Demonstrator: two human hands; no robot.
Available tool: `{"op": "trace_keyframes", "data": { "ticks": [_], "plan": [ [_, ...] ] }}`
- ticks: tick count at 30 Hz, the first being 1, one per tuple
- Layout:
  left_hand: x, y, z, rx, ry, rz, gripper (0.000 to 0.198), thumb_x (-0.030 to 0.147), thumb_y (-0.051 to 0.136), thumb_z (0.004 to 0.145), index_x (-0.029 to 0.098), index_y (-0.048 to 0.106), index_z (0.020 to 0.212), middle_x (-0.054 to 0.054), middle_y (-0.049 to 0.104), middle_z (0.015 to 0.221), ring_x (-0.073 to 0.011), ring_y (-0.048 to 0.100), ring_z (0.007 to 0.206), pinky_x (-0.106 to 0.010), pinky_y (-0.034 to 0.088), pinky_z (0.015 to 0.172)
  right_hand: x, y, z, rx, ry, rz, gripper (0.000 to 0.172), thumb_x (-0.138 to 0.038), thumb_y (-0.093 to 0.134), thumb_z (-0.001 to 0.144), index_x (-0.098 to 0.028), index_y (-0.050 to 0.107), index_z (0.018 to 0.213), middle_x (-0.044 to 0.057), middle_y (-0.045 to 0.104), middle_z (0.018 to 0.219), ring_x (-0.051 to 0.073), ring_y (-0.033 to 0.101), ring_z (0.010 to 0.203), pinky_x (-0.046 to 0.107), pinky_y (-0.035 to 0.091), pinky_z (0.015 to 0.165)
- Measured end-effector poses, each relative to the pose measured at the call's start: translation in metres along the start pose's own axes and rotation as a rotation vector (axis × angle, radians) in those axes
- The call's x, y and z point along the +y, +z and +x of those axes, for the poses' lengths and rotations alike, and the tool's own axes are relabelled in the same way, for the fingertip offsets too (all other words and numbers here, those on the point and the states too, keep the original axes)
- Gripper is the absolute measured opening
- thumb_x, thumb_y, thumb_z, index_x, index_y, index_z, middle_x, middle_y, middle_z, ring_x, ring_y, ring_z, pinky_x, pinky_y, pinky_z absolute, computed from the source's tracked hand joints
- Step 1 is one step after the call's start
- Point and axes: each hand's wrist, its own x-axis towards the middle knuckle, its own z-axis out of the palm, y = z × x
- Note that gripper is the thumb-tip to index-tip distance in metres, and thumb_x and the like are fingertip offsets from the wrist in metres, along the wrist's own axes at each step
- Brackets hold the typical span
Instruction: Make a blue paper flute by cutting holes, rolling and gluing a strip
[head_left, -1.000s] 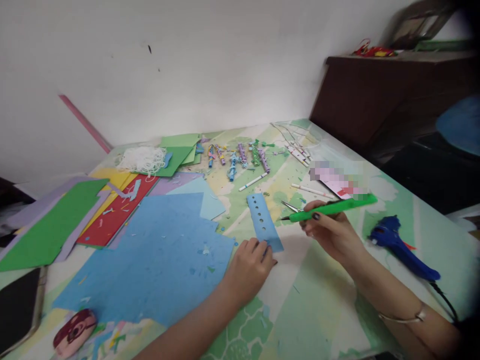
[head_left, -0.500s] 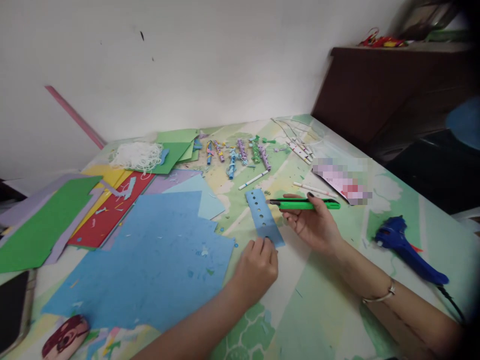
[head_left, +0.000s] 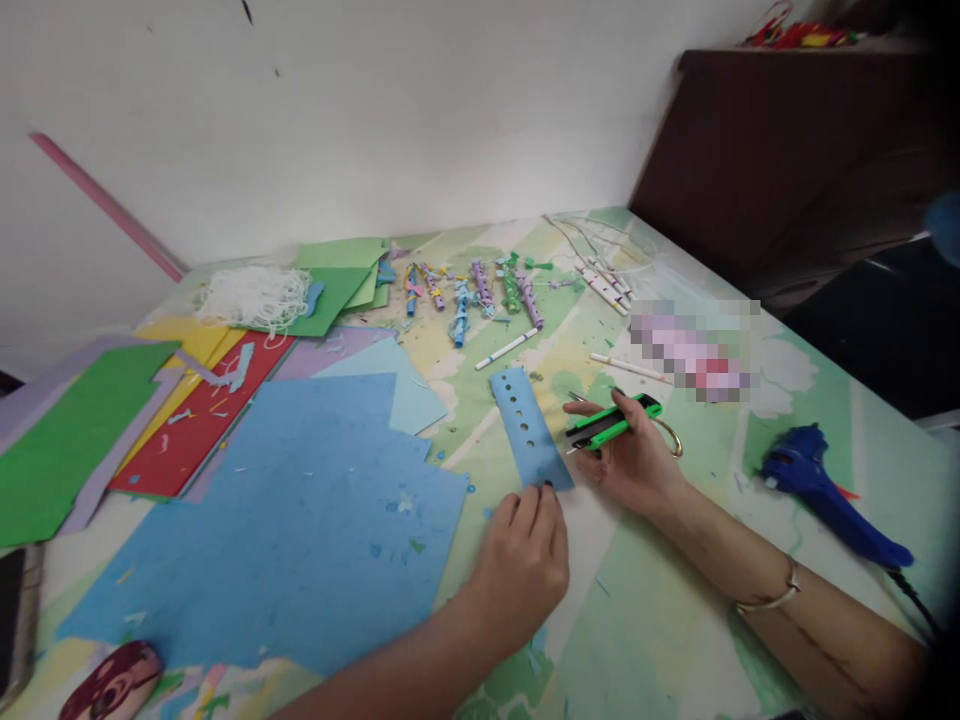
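A blue strip with a row of punched holes lies on the table in the middle. The curled fingers of my left hand close on its near end, fingertips against its edge. To the right of the strip, my right hand is closed around a green and black utility knife, tilted with its tip pointing left. Behind that hand shows a gold loop, which looks like a scissor handle, and a thin metal tip pokes out beyond the fingers. The strip's near corner is partly covered by my left fingertips.
Large blue sheets with scraps lie left. Further left are red and green sheets and white string. Decorated paper rolls and white sticks lie behind. A blue glue gun rests right.
The utility knife has turned from level to a slant in my right hand, and the gold loop now shows. My left hand stays at the strip's near end. The view has shifted slightly.
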Motion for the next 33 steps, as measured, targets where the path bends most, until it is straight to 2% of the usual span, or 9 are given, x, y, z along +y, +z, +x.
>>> {"op": "trace_keyframes", "data": {
  "ticks": [3,6,10,13,18,22,25,29,33],
  "plan": [
    [0.0,-0.001,-0.002,-0.037,0.015,-0.018,0.029,0.01,0.045,0.081,0.001,0.058,0.106,-0.021,0.059,0.11,-0.0286,0.055,0.099,-0.041,0.044,0.079,0.0,0.001,0.001,-0.033,0.028,-0.11,0.051,-0.06,0.047,0.078,-0.014,0.063,0.094,0.006,0.063,0.059,0.013,0.055,0.047,0.02,0.039,0.04],
    [-0.001,-0.003,-0.002,-0.071,0.014,-0.019,0.031,0.01,0.042,0.083,0.001,0.056,0.11,-0.02,0.058,0.112,-0.0284,0.054,0.102,-0.041,0.043,0.08,0.002,-0.001,0.002,-0.049,-0.046,-0.26,0.036,-0.047,0.063,0.072,-0.017,0.061,0.092,0.004,0.063,0.063,0.013,0.057,0.053,0.018,0.039,0.042],
    [-0.002,-0.004,-0.001,-0.091,0.013,-0.022,0.033,0.01,0.038,0.085,0.002,0.054,0.113,-0.02,0.057,0.113,-0.0268,0.055,0.101,-0.04,0.044,0.079,0.006,-0.001,0.001,-0.034,-0.175,-0.413,0.023,-0.024,0.071,0.066,-0.019,0.057,0.083,-0.005,0.053,0.057,0.006,0.044,0.045,0.016,0.032,0.041],
    [-0.005,-0.004,-0.001,-0.073,0.015,-0.04,0.032,0.01,0.04,0.084,0.002,0.054,0.111,-0.019,0.058,0.111,-0.0267,0.055,0.098,-0.039,0.045,0.077,0.009,0.002,0.0,-0.015,-0.214,-0.491,0.022,-0.02,0.069,0.067,-0.02,0.054,0.083,-0.007,0.046,0.054,0.006,0.036,0.044,0.018,0.025,0.041],
    [-0.007,-0.012,0.003,0.003,0.098,-0.181,0.029,0.012,0.04,0.086,0.006,0.057,0.109,-0.016,0.061,0.105,-0.023,0.056,0.095,-0.038,0.046,0.078,0.014,0.004,0.005,0.012,-0.287,-0.706,0.013,-0.023,0.062,0.07,-0.019,0.056,0.081,-0.004,0.046,0.057,0.008,0.034,0.047,0.021,0.023,0.042],
    [0.014,-0.024,0.029,0.048,0.359,-0.268,0.037,0.019,0.036,0.089,0.015,0.049,0.123,-0.009,0.046,0.131,-0.0224,0.038,0.121,-0.038,0.039,0.094,0.02,0.006,0.01,0.082,-0.345,-0.831,0.01,-0.026,0.059,0.073,-0.019,0.058,0.08,-0.003,0.051,0.059,0.009,0.039,0.05,0.022,0.026,0.043],
    [0.04,-0.023,0.063,0.101,0.547,-0.283,0.042,0.017,0.025,0.092,0.023,0.042,0.129,-0.002,0.036,0.138,-0.0199,0.028,0.128,-0.039,0.036,0.097,0.024,0.01,0.012,0.115,-0.368,-0.878,0.01,-0.026,0.057,0.073,-0.018,0.059,0.078,-0.001,0.054,0.063,0.009,0.041,0.052,0.022,0.029,0.045],
    [0.062,-0.013,0.1,0.048,0.523,-0.261,0.042,0.012,0.02,0.091,0.018,0.053,0.117,-0.008,0.054,0.115,-0.0209,0.045,0.112,-0.048,0.035,0.093,0.019,0.015,0.011,0.132,-0.339,-0.93,0.014,-0.029,0.058,0.071,-0.016,0.061,0.073,-0.001,0.051,0.058,0.009,0.04,0.049,0.022,0.027,0.042],
    [0.058,-0.004,0.112,0.039,0.443,-0.361,0.03,0.011,0.032,0.089,0.018,0.058,0.103,-0.005,0.058,0.098,-0.0165,0.052,0.091,-0.046,0.037,0.091,0.015,0.017,0.009,0.127,-0.283,-0.934,0.015,-0.031,0.061,0.07,-0.017,0.061,0.07,-0.003,0.045,0.05,0.009,0.038,0.044,0.023,0.025,0.04]
  ]
}}
